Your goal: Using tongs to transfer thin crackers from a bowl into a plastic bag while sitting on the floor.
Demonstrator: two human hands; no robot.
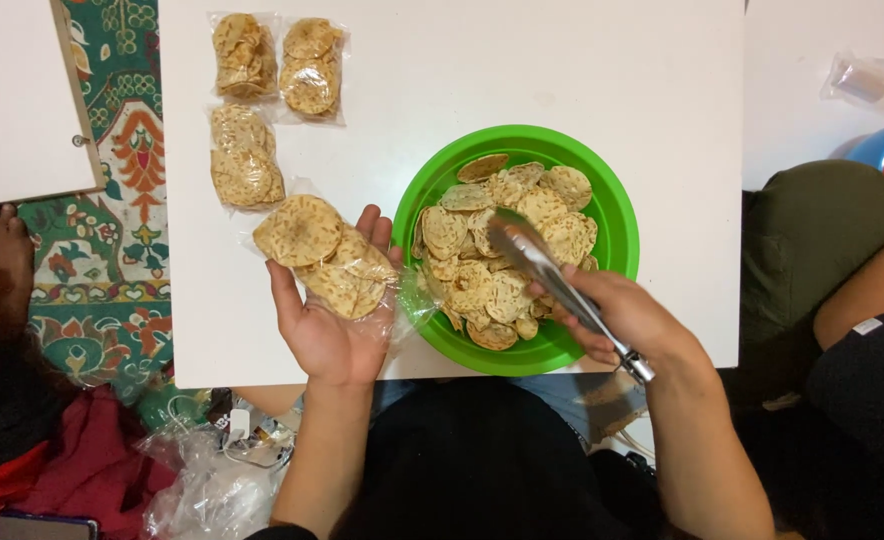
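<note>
Head view, looking straight down: my left hand (pixel 327 320) lies palm up with its fingers (pixel 374 225) loosely cupped under a clear plastic bag (pixel 330 258) that already holds several round, speckled flat crackers. My right hand (pixel 617 315) is clenched around the handle of metal tongs (pixel 552 280), whose tips reach over the heap in the green bowl (pixel 617 215); I cannot tell whether the tips pinch a cracker.

By my judgement the packing is partly done. Three filled bags (pixel 262 100) lie on the far left of the white counter (pixel 462 70), two side by side at the far edge and one just nearer, close beside the bag in my palm. That fourth bag looks partly filled and unsealed.

The bowl, in the near middle of the counter, is stacked with loose crackers (pixel 507 250) across most of its floor, so plenty seems left to bag.

Crumpled clear plastic (pixel 212 480) lies below the counter's near left edge, on the floor.
</note>
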